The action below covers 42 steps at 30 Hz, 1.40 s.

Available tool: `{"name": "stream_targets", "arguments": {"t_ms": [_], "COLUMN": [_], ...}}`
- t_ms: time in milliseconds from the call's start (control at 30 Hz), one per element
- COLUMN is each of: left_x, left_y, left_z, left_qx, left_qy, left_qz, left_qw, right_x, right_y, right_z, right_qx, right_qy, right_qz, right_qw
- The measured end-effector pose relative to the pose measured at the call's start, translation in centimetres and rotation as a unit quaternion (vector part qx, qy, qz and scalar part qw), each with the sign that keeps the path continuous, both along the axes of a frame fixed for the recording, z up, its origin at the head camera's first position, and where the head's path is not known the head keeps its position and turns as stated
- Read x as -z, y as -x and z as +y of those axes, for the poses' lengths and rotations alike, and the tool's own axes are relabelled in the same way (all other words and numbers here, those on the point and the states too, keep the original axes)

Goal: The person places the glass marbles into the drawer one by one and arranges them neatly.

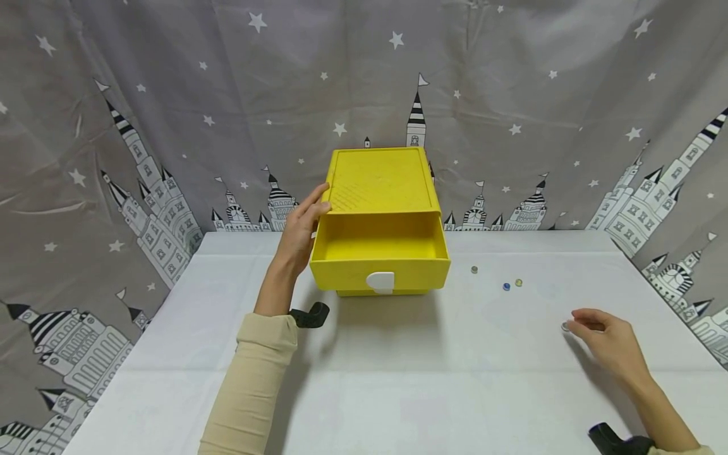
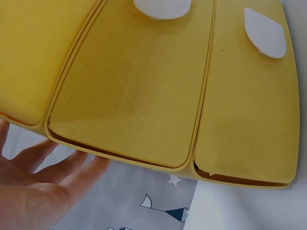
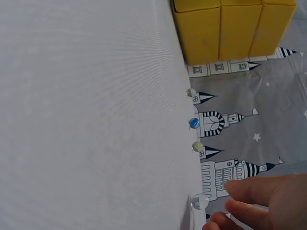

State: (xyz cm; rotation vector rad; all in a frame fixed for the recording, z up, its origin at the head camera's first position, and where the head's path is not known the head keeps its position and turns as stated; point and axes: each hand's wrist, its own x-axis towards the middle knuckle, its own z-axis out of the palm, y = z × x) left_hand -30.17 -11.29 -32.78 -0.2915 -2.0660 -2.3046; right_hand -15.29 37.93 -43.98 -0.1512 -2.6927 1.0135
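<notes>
A yellow drawer cabinet (image 1: 383,180) stands on the white table, its top drawer (image 1: 380,275) pulled out, with no contents visible inside. My left hand (image 1: 299,234) rests against the cabinet's left side, fingers extended; in the left wrist view the fingers (image 2: 72,172) lie along its edge. To the right, my right hand (image 1: 611,341) is low over the table, thumb and fingers bent loosely beside a clear marble (image 1: 565,327). The right wrist view shows a small gap between that clear marble (image 3: 199,201) and the fingertips (image 3: 235,189).
Three more marbles lie between cabinet and right hand: a greenish one (image 1: 474,270), a blue one (image 1: 506,287) and a yellow-green one (image 1: 519,282). White handles (image 2: 266,33) stick out from the drawer fronts. A grey castle-print curtain (image 1: 512,95) hangs behind the table.
</notes>
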Motion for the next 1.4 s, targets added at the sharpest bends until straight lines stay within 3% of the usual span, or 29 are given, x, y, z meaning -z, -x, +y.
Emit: {"name": "stream_targets", "arguments": {"t_ms": [400, 733, 1400], "left_x": [0.0, 0.2, 0.2], "left_y": [0.0, 0.0, 0.1], "left_z": [-0.1, -0.1, 0.0], "left_qx": [0.005, 0.010, 0.017], "left_qy": [-0.009, -0.021, -0.023], "left_qz": [-0.003, 0.005, 0.006], "left_qw": [0.9999, 0.9997, 0.9996], "right_x": [1.0, 1.6, 1.6], "right_y": [0.4, 0.4, 0.2], "right_z": [0.4, 0.3, 0.3], "right_qx": [-0.012, -0.023, -0.006], "right_qy": [-0.041, -0.046, -0.041], "right_qz": [-0.021, -0.018, -0.031], "right_qw": [0.9989, 0.9985, 0.9987]}}
